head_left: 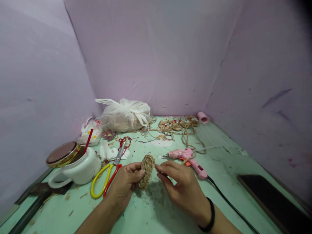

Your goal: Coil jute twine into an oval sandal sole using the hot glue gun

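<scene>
My left hand (125, 185) is closed on a small oval mat of coiled jute rope (146, 170), held upright on its edge just above the green table (151, 214). My right hand (181, 187) pinches the mat's right rim with fingertips pressed together; a black band sits on that wrist. A pink glue gun (188, 157) lies just behind my right hand, its black cord trailing to the right. Scissors with yellow and red handles (108, 177) lie beside my left hand.
A white mug with a gold lid and red straw (74, 164) stands at the left. Behind lie a tied white plastic bag (125, 113), loose jute rope and coils (177, 126), red cord, tissue and a pink roll (202, 117). A dark flat slab (273, 201) lies at right. Lilac walls enclose the table.
</scene>
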`<action>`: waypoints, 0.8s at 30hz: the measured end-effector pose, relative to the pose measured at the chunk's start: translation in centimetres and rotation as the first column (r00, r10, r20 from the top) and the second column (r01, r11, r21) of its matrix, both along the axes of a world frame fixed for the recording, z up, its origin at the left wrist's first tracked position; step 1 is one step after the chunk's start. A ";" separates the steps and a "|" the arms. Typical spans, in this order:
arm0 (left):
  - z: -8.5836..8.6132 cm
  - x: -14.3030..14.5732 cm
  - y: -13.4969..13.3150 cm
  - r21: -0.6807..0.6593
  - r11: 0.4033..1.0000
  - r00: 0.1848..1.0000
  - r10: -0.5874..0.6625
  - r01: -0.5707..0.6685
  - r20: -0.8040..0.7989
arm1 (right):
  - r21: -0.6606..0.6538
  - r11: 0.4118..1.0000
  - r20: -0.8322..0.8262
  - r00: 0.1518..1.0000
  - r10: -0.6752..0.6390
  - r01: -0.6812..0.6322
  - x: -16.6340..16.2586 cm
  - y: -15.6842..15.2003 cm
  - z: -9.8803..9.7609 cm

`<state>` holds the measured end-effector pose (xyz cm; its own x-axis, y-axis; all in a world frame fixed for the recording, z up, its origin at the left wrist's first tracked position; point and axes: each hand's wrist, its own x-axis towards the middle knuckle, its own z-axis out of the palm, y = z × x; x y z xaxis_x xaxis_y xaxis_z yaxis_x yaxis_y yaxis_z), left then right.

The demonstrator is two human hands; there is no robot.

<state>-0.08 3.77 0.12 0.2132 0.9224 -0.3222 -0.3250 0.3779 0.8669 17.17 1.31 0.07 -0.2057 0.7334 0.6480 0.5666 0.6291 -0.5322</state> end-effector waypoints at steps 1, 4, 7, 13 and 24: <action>0.0 0.1 0.0 -0.003 1.000 1.000 0.004 -0.004 0.000 | 0.005 1.000 -0.011 1.000 0.000 0.000 -0.1 0.0 -0.1; 0.0 0.3 -0.1 -0.010 1.000 1.000 0.016 -0.016 0.003 | 0.003 1.000 -0.067 0.998 0.020 -0.019 -0.3 0.0 -0.4; -0.2 0.5 -0.2 -0.010 1.000 1.000 0.026 -0.026 -0.008 | -0.018 1.000 -0.091 0.996 0.018 -0.020 -0.6 -0.2 -0.7; -0.1 0.7 -0.3 0.016 0.999 0.998 0.038 -0.037 -0.043 | -0.023 1.000 -0.033 0.999 -0.012 0.011 -1.1 -0.7 -1.0; 0.9 0.2 -0.3 0.102 0.991 0.995 0.087 -0.082 -0.050 | -0.305 0.939 -0.232 0.969 0.090 -0.160 -1.6 -2.2 0.2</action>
<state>0.14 3.46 1.01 0.1180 0.9645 -0.2364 -0.3038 0.2617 0.9161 15.59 -0.85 0.25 -0.1928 0.8854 0.4229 0.3465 0.4647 -0.8149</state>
